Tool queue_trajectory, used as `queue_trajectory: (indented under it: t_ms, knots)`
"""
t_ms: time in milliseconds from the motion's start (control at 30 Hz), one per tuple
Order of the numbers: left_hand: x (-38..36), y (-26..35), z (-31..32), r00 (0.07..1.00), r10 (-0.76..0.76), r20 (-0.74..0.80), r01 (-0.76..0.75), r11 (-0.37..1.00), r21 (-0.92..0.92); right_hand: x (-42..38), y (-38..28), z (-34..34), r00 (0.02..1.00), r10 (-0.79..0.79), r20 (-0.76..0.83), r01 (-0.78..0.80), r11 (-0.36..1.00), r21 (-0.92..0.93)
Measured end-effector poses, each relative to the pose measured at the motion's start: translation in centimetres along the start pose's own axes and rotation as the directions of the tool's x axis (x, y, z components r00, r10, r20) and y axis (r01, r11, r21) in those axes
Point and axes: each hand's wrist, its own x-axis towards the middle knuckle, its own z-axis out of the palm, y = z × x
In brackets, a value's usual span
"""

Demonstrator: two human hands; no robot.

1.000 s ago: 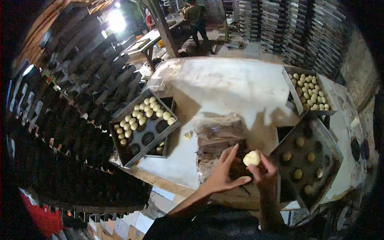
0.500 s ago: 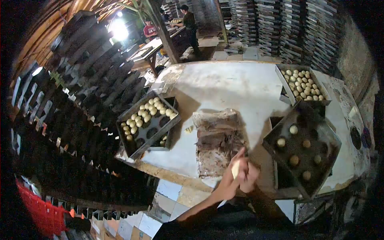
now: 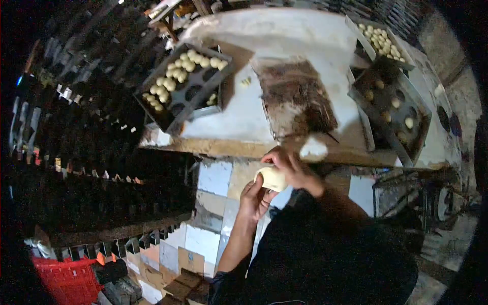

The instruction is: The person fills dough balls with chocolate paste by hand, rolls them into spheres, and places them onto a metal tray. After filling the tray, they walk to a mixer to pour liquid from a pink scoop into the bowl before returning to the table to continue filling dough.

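A pale piece of dough (image 3: 273, 179) is held between both hands in front of my body, just off the table's near edge. My left hand (image 3: 255, 197) grips it from below and the left, thumb on its side. The fingers of my right hand (image 3: 291, 168) curl over its top and right side. Beyond the hands lies a brown, smeared sheet (image 3: 295, 96) on the white table (image 3: 239, 119). A white patch (image 3: 313, 148) shows at the table edge by my right hand.
A dark tray (image 3: 178, 122) with several dough balls sits at the left, stacked on another. At the right is a tray (image 3: 363, 99) with several spaced balls, and behind it a fuller tray (image 3: 351, 25). A red crate (image 3: 68, 279) stands low at the left.
The view has tilted down, so the table and trays appear higher. The hands have moved back from the sheet toward my body, and the dough between them shows more fully.
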Motion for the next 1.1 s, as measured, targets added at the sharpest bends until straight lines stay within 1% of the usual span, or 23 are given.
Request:
queue_trajectory:
  t_ms: [33, 67, 100, 133, 167, 200, 233, 267, 333, 367, 400, 500, 600, 633, 700, 733, 767, 833, 933, 967, 1000, 1033, 1100]
  knots:
    - [-0.6, 0.6, 0.4, 0.995, -0.053, 0.080, 0.054, 0.999, -0.002, -0.5, 1.1, -0.9, 0.997, 0.077, 0.025, -0.076, 0.995, -0.064]
    - [-1.0, 0.7, -0.3, 0.998, -0.040, 0.051, 0.037, 0.997, 0.067, -0.3, 2.1, -3.4, 0.977, 0.215, -0.016, -0.211, 0.943, -0.259]
    - [-1.1, 0.8, -0.8, 0.999, -0.022, 0.028, 0.018, 0.991, 0.136, -0.8, 5.2, -5.9, 0.982, 0.087, -0.169, -0.154, 0.885, -0.439]
    - [-1.1, 1.0, -1.3, 1.000, 0.001, 0.009, -0.003, 0.979, 0.202, -1.7, 8.1, -8.4, 0.957, -0.073, -0.280, -0.119, 0.782, -0.611]
    - [-0.9, 1.7, -2.0, 0.998, -0.033, -0.058, 0.048, 0.961, 0.273, -2.3, 8.9, -10.8, 0.964, -0.084, -0.253, -0.139, 0.652, -0.745]
    - [-0.5, 2.1, -1.6, 0.995, -0.027, -0.097, 0.055, 0.953, 0.298, -2.9, 9.6, -12.8, 0.971, -0.094, -0.221, -0.145, 0.504, -0.852]
    - [-0.1, 2.6, -1.1, 0.990, -0.022, -0.136, 0.065, 0.945, 0.322, -3.8, 11.7, -14.3, 0.974, -0.086, -0.211, -0.160, 0.405, -0.900]
    - [0.7, 2.9, -0.4, 0.993, 0.020, -0.116, 0.019, 0.947, 0.320, -4.8, 15.2, -15.3, 0.975, -0.082, -0.204, -0.170, 0.305, -0.937]
    - [2.4, 3.2, 0.0, 0.994, 0.102, -0.049, -0.080, 0.940, 0.331, -4.1, 17.0, -15.9, 0.976, 0.045, -0.215, -0.220, 0.215, -0.952]
    - [3.3, 3.4, 0.0, 0.990, 0.140, -0.004, -0.130, 0.930, 0.344, -3.3, 16.0, -16.1, 0.958, 0.174, -0.226, -0.262, 0.219, -0.940]
    - [3.8, 3.7, 0.3, 0.988, 0.150, -0.021, -0.133, 0.927, 0.350, -2.5, 14.9, -16.2, 0.924, 0.304, -0.233, -0.306, 0.220, -0.926]
    - [6.2, 4.9, 0.6, 0.981, 0.181, -0.069, -0.143, 0.918, 0.370, 1.5, 12.3, -15.6, 0.955, 0.240, -0.175, -0.273, 0.475, -0.836]
    - [8.9, 5.7, 2.0, 0.970, 0.235, -0.068, -0.186, 0.887, 0.422, 4.9, 10.9, -16.1, 0.986, 0.165, 0.001, -0.106, 0.634, -0.766]
    - [9.8, 6.0, 2.6, 0.965, 0.252, -0.067, -0.198, 0.876, 0.439, 5.9, 12.7, -16.5, 0.976, 0.209, -0.055, -0.178, 0.631, -0.755]
    - [11.4, 5.9, 3.7, 0.957, 0.282, -0.073, -0.218, 0.859, 0.464, 9.4, 14.6, -17.9, 0.985, 0.156, -0.074, -0.154, 0.593, -0.791]
    - [12.0, 5.9, 4.2, 0.963, 0.259, -0.077, -0.197, 0.869, 0.453, 11.0, 15.8, -18.7, 0.988, 0.134, -0.081, -0.144, 0.571, -0.808]
    - [12.6, 6.0, 4.9, 0.968, 0.238, -0.081, -0.179, 0.879, 0.441, 12.3, 19.7, -18.7, 0.952, 0.264, -0.154, -0.291, 0.627, -0.723]
    - [14.0, 5.9, 5.5, 0.971, 0.226, -0.078, -0.170, 0.884, 0.436, 13.5, 23.0, -18.4, 0.943, 0.330, -0.036, -0.249, 0.632, -0.734]
    - [16.0, 5.3, 5.7, 0.968, 0.238, -0.086, -0.180, 0.887, 0.425, 13.9, 27.1, -19.0, 0.915, 0.368, 0.164, -0.071, 0.548, -0.833]
    - [16.9, 5.2, 5.6, 0.967, 0.237, -0.095, -0.180, 0.897, 0.403, 14.6, 25.0, -19.2, 0.897, 0.377, 0.229, 0.009, 0.503, -0.864]
    - [17.7, 5.0, 5.6, 0.967, 0.232, -0.102, -0.177, 0.907, 0.382, 15.1, 22.9, -19.9, 0.878, 0.378, 0.293, 0.068, 0.509, -0.858]
    - [18.6, 4.9, 5.8, 0.970, 0.214, -0.113, -0.158, 0.913, 0.376, 16.8, 16.8, -20.4, 0.855, 0.377, 0.357, 0.125, 0.517, -0.847]
    - [20.6, 4.7, 6.3, 0.977, 0.171, -0.130, -0.113, 0.924, 0.366, 16.5, 19.0, -21.4, 0.776, 0.343, 0.529, 0.127, 0.737, -0.664]
